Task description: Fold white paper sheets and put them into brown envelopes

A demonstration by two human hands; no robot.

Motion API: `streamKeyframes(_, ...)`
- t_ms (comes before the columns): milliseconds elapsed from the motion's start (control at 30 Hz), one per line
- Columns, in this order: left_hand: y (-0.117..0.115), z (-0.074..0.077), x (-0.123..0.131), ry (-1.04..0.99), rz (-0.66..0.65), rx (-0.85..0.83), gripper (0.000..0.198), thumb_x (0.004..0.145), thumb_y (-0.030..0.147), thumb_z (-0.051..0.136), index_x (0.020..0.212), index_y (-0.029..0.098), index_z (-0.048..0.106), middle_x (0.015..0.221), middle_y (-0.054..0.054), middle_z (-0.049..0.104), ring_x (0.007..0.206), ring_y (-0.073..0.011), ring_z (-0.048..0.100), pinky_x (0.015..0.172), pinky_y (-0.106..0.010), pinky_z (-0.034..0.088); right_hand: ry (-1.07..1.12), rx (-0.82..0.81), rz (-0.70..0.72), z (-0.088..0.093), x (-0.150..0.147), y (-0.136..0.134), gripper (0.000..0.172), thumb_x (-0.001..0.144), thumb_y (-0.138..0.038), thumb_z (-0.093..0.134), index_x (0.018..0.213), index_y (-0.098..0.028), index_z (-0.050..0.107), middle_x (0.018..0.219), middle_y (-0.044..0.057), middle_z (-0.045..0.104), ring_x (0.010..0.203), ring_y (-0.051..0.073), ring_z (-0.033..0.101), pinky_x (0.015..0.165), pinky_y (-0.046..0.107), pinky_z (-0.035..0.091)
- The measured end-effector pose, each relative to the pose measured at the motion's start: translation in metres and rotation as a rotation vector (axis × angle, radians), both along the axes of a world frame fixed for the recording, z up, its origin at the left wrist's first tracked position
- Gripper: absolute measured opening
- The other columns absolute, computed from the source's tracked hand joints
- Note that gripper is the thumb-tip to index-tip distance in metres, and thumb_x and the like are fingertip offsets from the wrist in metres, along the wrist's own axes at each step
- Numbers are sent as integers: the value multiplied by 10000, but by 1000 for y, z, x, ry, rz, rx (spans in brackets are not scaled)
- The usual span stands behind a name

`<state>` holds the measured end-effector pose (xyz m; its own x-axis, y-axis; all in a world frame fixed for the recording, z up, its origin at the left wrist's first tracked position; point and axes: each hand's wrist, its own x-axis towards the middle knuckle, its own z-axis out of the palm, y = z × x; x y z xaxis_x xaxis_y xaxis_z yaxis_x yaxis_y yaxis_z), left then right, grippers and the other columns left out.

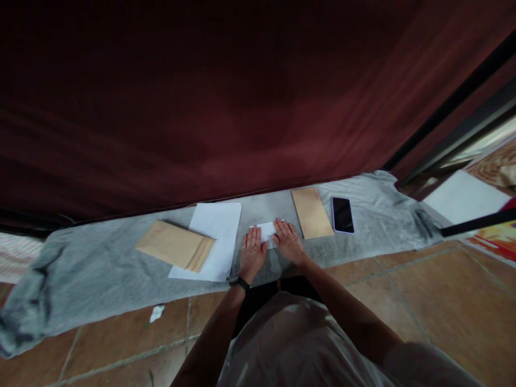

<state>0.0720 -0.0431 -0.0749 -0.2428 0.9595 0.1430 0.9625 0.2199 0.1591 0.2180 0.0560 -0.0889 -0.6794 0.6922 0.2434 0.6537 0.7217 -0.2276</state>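
Note:
A small folded piece of white paper [266, 231] lies on the grey cloth in front of me. My left hand [252, 250] rests flat on its left end, fingers stretched out. On the right end lies my right hand [287, 241], also flat with the fingers extended. Both palms face down, and they cover much of the paper. To the right of my right hand is a single brown envelope [313, 213]. Left of my left hand, white sheets [217, 226] lie partly under a fanned stack of brown envelopes [173, 244].
A phone [342, 215] with a dark screen lies right of the single envelope. Grey cloth [100, 269] covers the long narrow surface. Behind it hangs a dark red curtain [242, 107]. A crumpled white scrap [157, 313] is on the tiled floor [121, 344].

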Motion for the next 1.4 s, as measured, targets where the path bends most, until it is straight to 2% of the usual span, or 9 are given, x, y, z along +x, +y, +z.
streamKeyframes(200, 0, 1, 1, 3, 7, 4, 601, 1039, 365, 301, 1569, 82, 308, 1618, -150, 358, 1537, -257, 254, 1243, -490, 250, 20, -1, -93, 0, 2, 9, 579, 1056, -330, 338, 1573, -71, 317, 1591, 171, 401, 1481, 273, 355, 1222, 469, 237)
streamKeyframes(333, 0, 2, 1, 4, 14, -1, 607, 1041, 374, 299, 1567, 73, 310, 1615, -157, 361, 1538, -257, 253, 1245, -484, 245, 44, 10, -136, 3, 9, 0, 589, 1055, -336, 349, 1568, -48, 318, 1591, 192, 390, 1478, 296, 359, 1212, 496, 258)
streamKeyframes(400, 0, 1, 1, -1, 11, -2, 610, 1040, 373, 303, 1570, 69, 303, 1618, -157, 355, 1540, -258, 246, 1247, -485, 242, 43, 16, -84, 5, 17, -13, 575, 1055, -341, 364, 1556, -61, 350, 1593, 176, 393, 1477, 286, 363, 1216, 487, 264)
streamKeyframes(500, 0, -1, 0, -5, 7, -2, 609, 1038, 364, 307, 1571, 69, 301, 1628, -153, 336, 1544, -261, 233, 1248, -482, 240, 23, 18, 102, 7, 30, -37, 547, 1044, -368, 421, 1533, -123, 413, 1596, 124, 407, 1475, 250, 374, 1227, 453, 271)
streamKeyframes(733, 2, 1, 9, -7, 44, 20, 593, 1039, 327, 289, 1571, 65, 294, 1636, -170, 312, 1549, -277, 213, 1257, -540, 185, 6, 32, 71, 9, 40, -57, 568, 1031, -384, 458, 1523, -103, 426, 1572, 148, 436, 1453, 257, 411, 1236, 465, 264)
streamKeyframes(900, 9, 7, 44, -86, -217, -32, 559, 1059, 328, 238, 1574, 123, 312, 1634, -100, 353, 1541, -203, 241, 1270, -441, 218, -56, 72, 109, 5, 40, -58, 547, 987, -291, 512, 1482, -60, 477, 1547, 195, 459, 1453, 290, 405, 1242, 485, 245)
streamKeyframes(1000, 9, 5, 54, -96, -245, -55, 574, 1065, 381, 251, 1576, 127, 308, 1628, -104, 363, 1537, -204, 254, 1266, -436, 229, -68, 106, 119, 3, 40, -59, 562, 960, -252, 534, 1484, -57, 471, 1528, 204, 482, 1453, 298, 401, 1238, 494, 252)
streamKeyframes(1200, -12, -2, 23, -15, -143, -36, 623, 1058, 419, 287, 1594, 106, 247, 1649, -128, 304, 1550, -225, 210, 1261, -456, 229, 35, 113, 30, 6, 39, -60, 567, 1034, -375, 436, 1511, -68, 428, 1554, 169, 462, 1449, 272, 410, 1233, 470, 268)
streamKeyframes(1400, -32, 0, 3, 0, -13, -28, 598, 1044, 380, 321, 1568, 92, 316, 1626, -149, 344, 1531, -254, 270, 1241, -469, 268, 36, 86, -16, 6, 39, -62, 630, 1033, -423, 432, 1550, -69, 365, 1559, 187, 447, 1439, 290, 424, 1215, 466, 284)
